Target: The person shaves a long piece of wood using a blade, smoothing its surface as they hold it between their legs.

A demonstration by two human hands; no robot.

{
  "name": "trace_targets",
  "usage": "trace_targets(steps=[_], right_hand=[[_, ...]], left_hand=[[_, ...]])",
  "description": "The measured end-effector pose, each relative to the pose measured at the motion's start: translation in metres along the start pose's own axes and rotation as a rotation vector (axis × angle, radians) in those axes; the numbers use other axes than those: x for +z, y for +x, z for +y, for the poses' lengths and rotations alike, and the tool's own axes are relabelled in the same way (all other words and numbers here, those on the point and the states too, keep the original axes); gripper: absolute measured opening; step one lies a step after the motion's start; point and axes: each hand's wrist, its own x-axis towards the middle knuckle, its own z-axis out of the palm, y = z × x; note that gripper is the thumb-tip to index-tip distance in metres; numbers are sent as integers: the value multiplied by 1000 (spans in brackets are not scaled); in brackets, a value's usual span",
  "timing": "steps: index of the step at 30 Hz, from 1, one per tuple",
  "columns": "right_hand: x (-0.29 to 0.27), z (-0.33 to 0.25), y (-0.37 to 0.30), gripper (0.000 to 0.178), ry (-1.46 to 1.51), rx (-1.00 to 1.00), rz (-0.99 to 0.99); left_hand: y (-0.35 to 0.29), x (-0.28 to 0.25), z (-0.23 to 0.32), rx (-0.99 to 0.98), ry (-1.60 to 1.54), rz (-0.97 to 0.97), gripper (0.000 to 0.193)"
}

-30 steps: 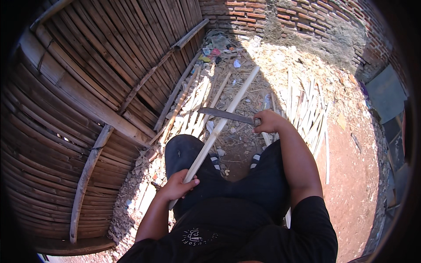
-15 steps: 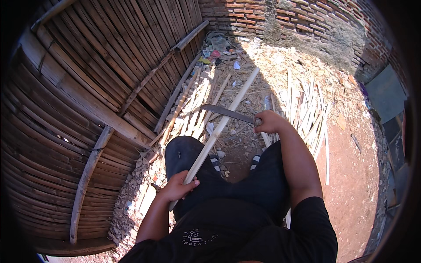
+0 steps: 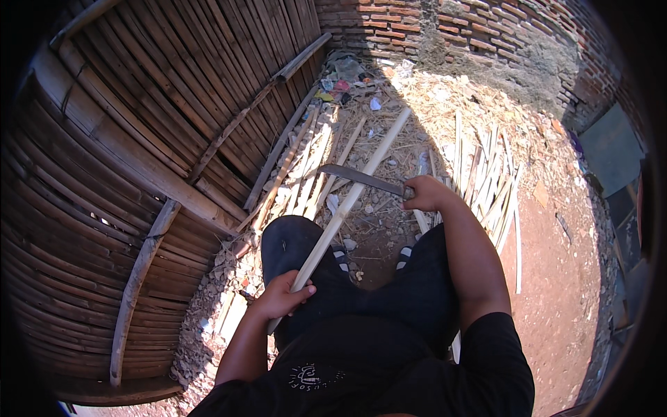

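Observation:
A long pale bamboo strip (image 3: 334,224) slants from beside my waist across my left thigh and out beyond my knees. My left hand (image 3: 285,295) is wrapped round it near its close end. In my right hand (image 3: 425,193) is the handle of a machete (image 3: 365,178), held past my right knee. Its dark blade lies across the strip, with the tip pointing left; the frames do not show whether the edge bites into the bamboo.
A bamboo-slat wall (image 3: 160,104) with poles runs along my left. Split strips lie on the ground at left (image 3: 306,170) and in a pile at right (image 3: 486,181). A brick wall (image 3: 479,31) stands behind shavings and litter. Grey panels (image 3: 615,149) lean at far right.

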Motion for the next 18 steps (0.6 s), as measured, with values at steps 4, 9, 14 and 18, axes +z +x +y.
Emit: trace_targets(steps=[4,9,14,18], right_hand=[[0,0,-1,51,13,-19,6],[0,-1,-1,50,1,-25,6],[2,2,1,50,-9,-24,-1],[2,0,1,50,-10,-23,-4]], left_hand=[[-1,1,3,-3,11,0,31],[-2,0,4,1,7,3,35],[0,0,1,9,3,5,37],[0,0,1,10,7,9,37]])
